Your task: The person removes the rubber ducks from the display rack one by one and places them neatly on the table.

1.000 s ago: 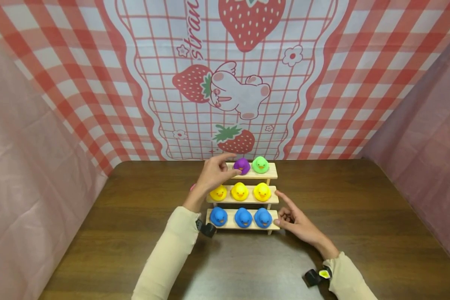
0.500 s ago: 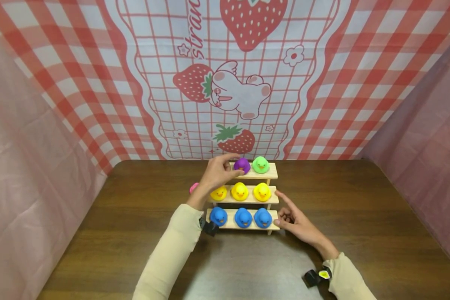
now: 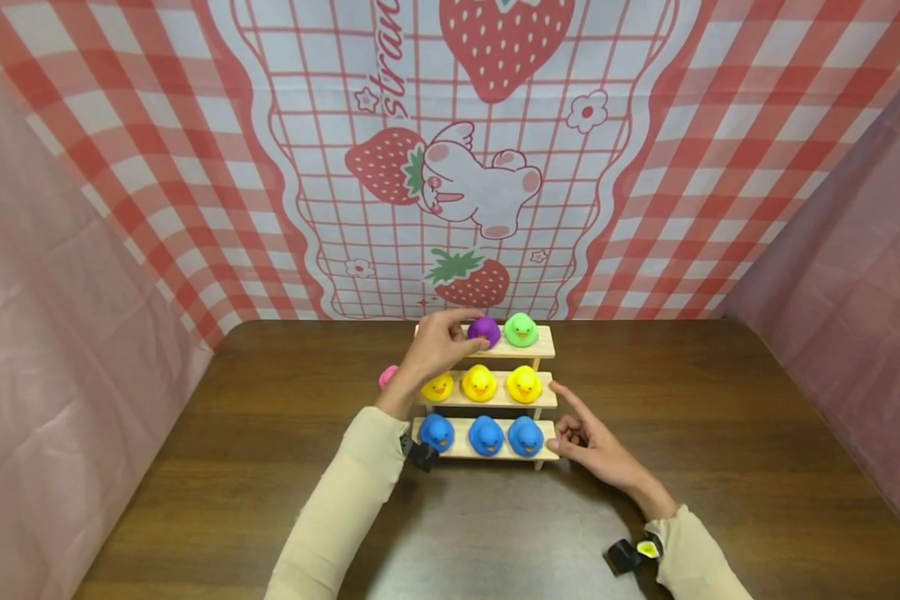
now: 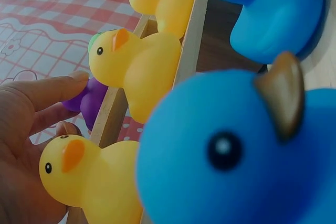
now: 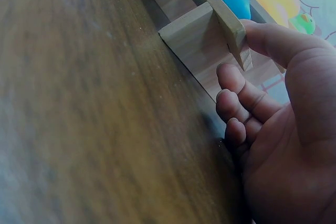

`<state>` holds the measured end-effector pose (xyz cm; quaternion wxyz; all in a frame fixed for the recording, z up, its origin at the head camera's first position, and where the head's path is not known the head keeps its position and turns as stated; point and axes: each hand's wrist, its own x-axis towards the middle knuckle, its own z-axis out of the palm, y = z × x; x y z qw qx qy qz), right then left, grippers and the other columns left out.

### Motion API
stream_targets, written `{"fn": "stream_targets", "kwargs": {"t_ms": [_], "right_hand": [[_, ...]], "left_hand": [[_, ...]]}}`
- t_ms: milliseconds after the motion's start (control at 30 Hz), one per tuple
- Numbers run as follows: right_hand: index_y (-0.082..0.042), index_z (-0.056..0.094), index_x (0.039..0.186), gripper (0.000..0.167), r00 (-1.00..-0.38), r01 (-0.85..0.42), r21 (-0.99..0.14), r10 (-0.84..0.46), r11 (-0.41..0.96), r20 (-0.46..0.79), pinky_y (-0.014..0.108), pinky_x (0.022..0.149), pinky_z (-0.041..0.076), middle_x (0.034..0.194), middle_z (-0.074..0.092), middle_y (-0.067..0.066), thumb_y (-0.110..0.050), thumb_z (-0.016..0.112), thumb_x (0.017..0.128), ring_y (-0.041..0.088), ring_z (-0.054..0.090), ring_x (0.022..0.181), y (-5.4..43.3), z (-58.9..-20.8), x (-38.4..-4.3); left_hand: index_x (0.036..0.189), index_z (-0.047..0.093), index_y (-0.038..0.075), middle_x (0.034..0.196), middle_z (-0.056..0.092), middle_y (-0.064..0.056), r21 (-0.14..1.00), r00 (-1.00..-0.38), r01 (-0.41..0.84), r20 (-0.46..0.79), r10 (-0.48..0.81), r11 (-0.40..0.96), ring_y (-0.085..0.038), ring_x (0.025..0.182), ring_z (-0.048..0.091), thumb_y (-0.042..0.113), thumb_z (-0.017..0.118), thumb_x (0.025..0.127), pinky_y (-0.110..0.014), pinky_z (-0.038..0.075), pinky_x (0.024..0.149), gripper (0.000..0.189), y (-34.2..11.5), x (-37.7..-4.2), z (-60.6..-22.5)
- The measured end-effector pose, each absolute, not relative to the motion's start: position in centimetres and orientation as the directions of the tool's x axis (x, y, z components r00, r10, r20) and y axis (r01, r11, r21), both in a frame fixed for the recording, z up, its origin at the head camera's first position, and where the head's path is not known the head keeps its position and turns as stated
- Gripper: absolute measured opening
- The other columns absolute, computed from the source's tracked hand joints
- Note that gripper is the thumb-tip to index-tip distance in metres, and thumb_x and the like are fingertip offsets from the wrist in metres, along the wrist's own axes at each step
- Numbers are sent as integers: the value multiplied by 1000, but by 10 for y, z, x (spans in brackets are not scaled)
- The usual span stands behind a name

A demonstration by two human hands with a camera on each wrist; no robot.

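Observation:
In the head view, my left hand (image 3: 438,346) reaches over the left of a three-step wooden stand (image 3: 457,450) and pinches a purple rubber duck (image 3: 484,331) on the top step. The left wrist view shows that duck (image 4: 93,103) partly hidden behind the thumb and fingers. At the stand's right side is my right hand (image 3: 596,446). Its thumb touches the bottom step's end and its index finger reaches the middle step's end. The right wrist view shows its other fingers (image 5: 231,106) bent beneath the thumb. Right of the purple duck sits a green rubber duck (image 3: 521,330).
Three yellow rubber ducks (image 3: 480,383) line the middle step, three blue rubber ducks (image 3: 487,436) the bottom one. Something pink (image 3: 388,377) shows behind my left wrist. The brown table (image 3: 720,433) ends at a checked strawberry cloth (image 3: 630,250). Pink cloth (image 3: 67,375) hangs at both sides.
My left hand has shifted slightly right at the purple duck, and more of the pink thing shows behind the wrist. My right hand keeps its place at the stand.

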<state>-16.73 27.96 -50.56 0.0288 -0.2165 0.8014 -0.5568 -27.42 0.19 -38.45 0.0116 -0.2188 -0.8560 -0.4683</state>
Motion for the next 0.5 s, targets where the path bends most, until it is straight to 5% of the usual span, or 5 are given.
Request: {"fn": "stream_targets", "kwargs": {"t_ms": [500], "right_hand": [[-10, 18, 159, 80, -906, -320, -899, -374, 298, 199, 24, 57, 41, 82, 57, 5, 0, 63, 94, 1, 48, 68, 278, -505, -167]], "left_hand": [[129, 67, 6, 66, 52, -1, 791, -904, 394, 240, 354, 468, -9, 58, 42, 16, 79, 85, -18, 33, 53, 46, -1, -274, -385]]}}
